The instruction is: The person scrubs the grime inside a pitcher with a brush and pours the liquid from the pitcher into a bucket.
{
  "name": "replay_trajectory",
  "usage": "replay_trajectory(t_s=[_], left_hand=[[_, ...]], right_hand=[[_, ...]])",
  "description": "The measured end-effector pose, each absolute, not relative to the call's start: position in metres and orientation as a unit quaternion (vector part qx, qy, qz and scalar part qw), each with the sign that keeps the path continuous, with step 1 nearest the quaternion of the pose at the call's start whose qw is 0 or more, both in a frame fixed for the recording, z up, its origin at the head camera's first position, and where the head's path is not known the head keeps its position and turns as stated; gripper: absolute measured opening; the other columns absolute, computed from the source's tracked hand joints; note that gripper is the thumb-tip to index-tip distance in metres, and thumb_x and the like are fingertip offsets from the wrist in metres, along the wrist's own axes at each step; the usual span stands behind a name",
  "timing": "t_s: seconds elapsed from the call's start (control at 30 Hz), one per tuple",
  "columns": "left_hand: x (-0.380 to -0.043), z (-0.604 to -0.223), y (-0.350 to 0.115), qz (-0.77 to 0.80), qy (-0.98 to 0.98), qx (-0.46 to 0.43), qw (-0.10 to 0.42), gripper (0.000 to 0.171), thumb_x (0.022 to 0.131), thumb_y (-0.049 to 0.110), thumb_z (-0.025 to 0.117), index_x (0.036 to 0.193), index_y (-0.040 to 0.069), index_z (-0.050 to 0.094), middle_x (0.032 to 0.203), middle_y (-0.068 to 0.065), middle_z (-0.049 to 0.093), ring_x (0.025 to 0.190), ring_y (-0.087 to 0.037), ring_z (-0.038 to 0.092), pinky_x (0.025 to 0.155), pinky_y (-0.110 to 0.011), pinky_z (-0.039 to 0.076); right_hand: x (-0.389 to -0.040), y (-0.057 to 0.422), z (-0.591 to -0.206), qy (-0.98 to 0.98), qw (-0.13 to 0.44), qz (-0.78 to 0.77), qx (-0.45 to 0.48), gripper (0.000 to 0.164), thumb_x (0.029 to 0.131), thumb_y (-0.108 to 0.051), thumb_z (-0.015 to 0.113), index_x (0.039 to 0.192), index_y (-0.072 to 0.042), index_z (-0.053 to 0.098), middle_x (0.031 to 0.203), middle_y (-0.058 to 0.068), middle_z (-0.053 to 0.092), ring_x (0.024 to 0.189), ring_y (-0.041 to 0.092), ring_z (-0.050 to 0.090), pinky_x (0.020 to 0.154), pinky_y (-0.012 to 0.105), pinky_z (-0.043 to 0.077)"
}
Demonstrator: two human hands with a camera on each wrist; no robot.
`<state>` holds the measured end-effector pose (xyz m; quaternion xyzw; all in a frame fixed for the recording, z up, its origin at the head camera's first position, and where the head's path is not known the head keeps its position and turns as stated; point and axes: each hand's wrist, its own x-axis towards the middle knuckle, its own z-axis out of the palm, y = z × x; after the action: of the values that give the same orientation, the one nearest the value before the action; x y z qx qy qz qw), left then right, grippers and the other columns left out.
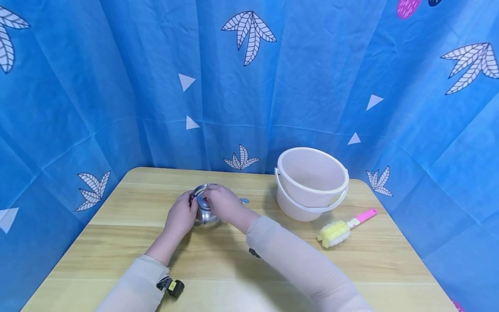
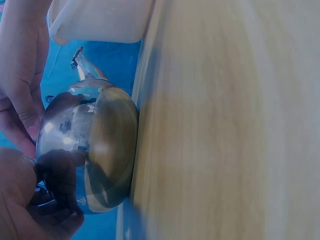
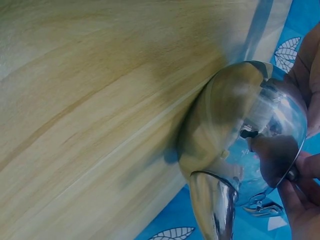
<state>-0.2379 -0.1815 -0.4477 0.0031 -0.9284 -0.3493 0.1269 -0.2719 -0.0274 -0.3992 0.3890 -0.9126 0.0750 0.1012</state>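
Note:
A shiny stainless steel teapot (image 1: 207, 219) stands on the wooden table, its spout (image 1: 244, 200) pointing right. My left hand (image 1: 182, 213) holds it at the left side by the dark part of its arched handle (image 1: 200, 187). In the left wrist view, a fingertip (image 2: 74, 224) of that hand lies close to the rounded body. Over the lid (image 1: 203, 202), my right hand (image 1: 223, 203) reaches in from the right. Its thumb and finger pinch the small dark lid knob (image 3: 292, 174) in the right wrist view. The lid's seating is partly hidden by the hands.
A white bucket (image 1: 300, 203) with its handle hanging down stands at the back right. In front of it lies a yellow and white sponge brush (image 1: 335, 234) with a pink handle. The table (image 1: 136, 242) backs onto a blue patterned curtain (image 1: 163, 86).

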Motion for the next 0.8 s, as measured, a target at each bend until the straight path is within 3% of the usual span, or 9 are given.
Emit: replay_trajectory(t_s=[0.8], left_hand=[[-0.2399, -0.4493, -0.1824, -0.349, -0.928, 0.004, 0.126, 0.045, 0.106, 0.020, 0.044, 0.139, -0.011, 0.047, 0.134, -0.033, 0.053, 0.124, -0.047, 0.053, 0.104, -0.057, 0.044]], right_hand=[[-0.2707, -0.0240, -0.3972, -0.908, 0.115, 0.100, 0.391, 0.023, 0.096, -0.006, 0.065, 0.116, -0.011, 0.074, 0.118, 0.001, 0.070, 0.114, 0.017, 0.065, 0.102, 0.023, 0.047]])
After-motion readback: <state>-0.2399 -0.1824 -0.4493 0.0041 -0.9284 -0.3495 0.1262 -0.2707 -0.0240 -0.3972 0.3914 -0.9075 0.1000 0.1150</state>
